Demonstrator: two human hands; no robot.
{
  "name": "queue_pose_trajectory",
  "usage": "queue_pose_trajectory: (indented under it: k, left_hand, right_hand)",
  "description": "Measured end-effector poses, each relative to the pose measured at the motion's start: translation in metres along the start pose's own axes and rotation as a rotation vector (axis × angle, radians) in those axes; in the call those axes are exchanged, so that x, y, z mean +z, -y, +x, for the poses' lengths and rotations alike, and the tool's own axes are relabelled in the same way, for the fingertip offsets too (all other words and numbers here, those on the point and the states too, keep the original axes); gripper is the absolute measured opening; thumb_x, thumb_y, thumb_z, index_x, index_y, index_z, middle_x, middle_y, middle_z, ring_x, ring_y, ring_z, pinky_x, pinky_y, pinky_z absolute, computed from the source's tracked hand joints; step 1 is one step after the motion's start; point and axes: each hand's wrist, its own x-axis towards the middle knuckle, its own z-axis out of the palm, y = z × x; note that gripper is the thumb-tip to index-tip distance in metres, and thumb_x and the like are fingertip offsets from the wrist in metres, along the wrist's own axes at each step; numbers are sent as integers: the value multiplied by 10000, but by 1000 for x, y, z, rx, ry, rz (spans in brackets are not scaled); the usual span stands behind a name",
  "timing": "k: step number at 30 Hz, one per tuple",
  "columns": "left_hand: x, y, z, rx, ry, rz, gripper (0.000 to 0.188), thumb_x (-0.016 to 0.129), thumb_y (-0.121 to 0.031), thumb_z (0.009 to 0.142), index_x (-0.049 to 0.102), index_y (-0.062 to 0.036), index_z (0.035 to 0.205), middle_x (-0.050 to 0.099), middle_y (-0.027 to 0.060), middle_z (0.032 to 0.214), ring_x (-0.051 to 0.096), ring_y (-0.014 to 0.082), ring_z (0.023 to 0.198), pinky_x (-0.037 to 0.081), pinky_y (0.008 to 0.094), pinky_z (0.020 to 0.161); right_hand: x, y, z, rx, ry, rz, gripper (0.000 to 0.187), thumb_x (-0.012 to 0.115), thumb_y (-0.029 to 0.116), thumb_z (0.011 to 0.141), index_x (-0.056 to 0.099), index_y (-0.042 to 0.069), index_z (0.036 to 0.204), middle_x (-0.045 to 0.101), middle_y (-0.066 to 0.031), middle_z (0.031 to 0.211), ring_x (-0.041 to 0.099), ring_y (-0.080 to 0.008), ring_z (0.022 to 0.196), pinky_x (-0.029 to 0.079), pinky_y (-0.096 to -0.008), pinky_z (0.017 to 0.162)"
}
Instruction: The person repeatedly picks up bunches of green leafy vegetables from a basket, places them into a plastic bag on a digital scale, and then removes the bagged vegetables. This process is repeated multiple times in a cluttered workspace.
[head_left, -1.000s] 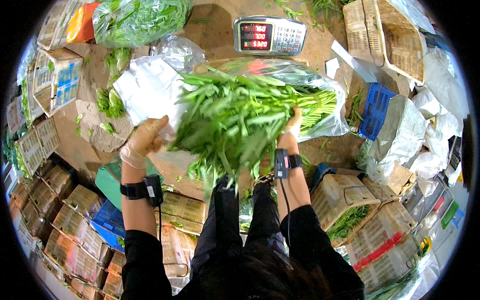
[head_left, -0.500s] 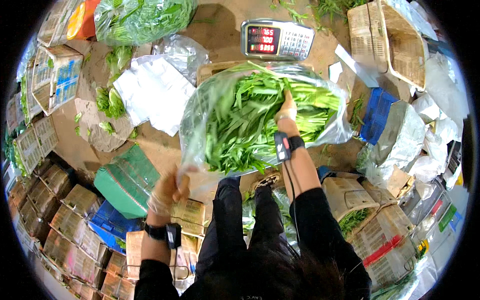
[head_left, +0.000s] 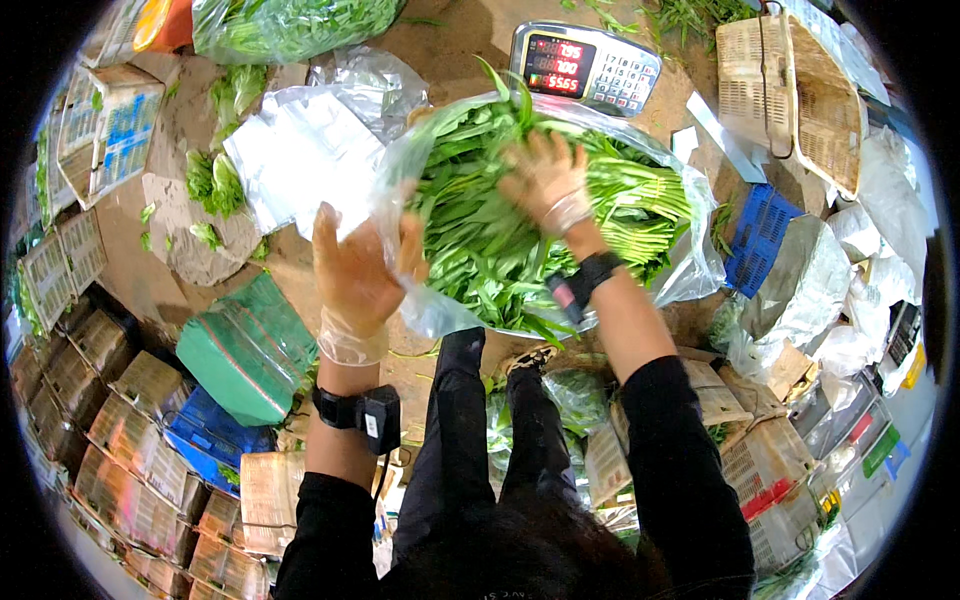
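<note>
Just under the widely spread right hand (head_left: 548, 182), the leafy greens (head_left: 468, 225) look already bagged, while the clear bag (head_left: 432, 312) remains unclosed beside the left hand (head_left: 362, 270), open too, whether touching it I can't tell.

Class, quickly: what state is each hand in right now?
Left hand: open, by the edge of the clear bag; whether it touches cannot be told.
Right hand: open, spread over the leafy greens.
</note>
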Motion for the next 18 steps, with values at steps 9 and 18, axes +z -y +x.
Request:
queue_pose_trajectory:
  k: [9, 18]
  left_hand:
    - [-28, 40, -118, -162, -54, 127, 1090, 513, -702, 696, 96, 62, 1352, 255, -76, 544, 258, 49, 454, 210, 184, 393]
    - [-7, 36, -108, 48, -121, 623, 926, 490, -654, 743, 260, 38, 1314, 397, -2, 548, 332, 95, 410, 294, 230, 389]
  right_hand:
    - [51, -4, 17, -48, 426, -91, 592, 352, 545, 856, 279, 253, 1367, 294, -80, 1395, 158, -334, 1318, 31, -620, 1002]
    - [19, 3, -5, -39, 310, 59, 610, 390, 579, 812, 315, 301, 1349, 220, -115, 1428, 96, -358, 1329, 15, -600, 1021]
